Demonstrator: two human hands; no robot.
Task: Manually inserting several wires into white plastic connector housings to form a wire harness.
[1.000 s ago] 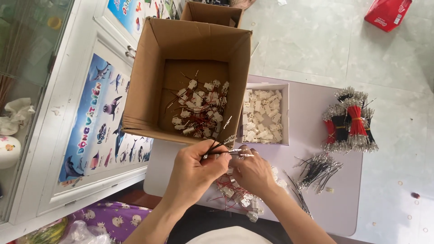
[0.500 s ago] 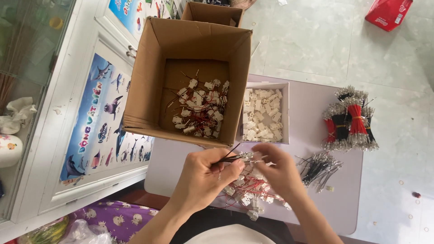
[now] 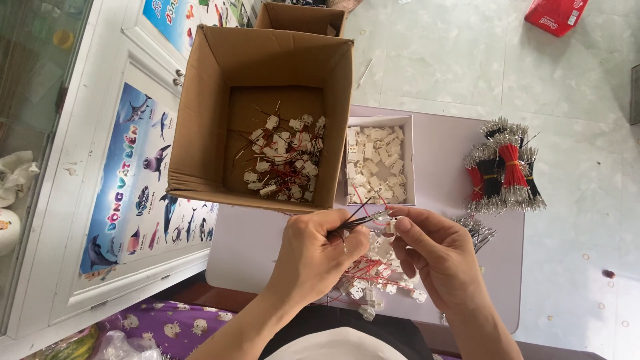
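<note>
My left hand pinches a few thin red and black wires whose ends point right. My right hand meets those ends with a small white connector between its fingertips. Beneath both hands lies a pile of white connectors with red wires attached on the pale table. Beyond them a tall open cardboard box holds more wired connectors, and a shallow white tray holds bare white connectors.
Bundles of red and black wires with bare metal ends lie at the table's right, loose wires nearer me. A second cardboard box and a red package sit on the tiled floor. A white cabinet with a sea-animal poster stands left.
My right hand drew away to the right half a second ago and has come back to the wire ends. My left hand has stayed almost still with the wires.
</note>
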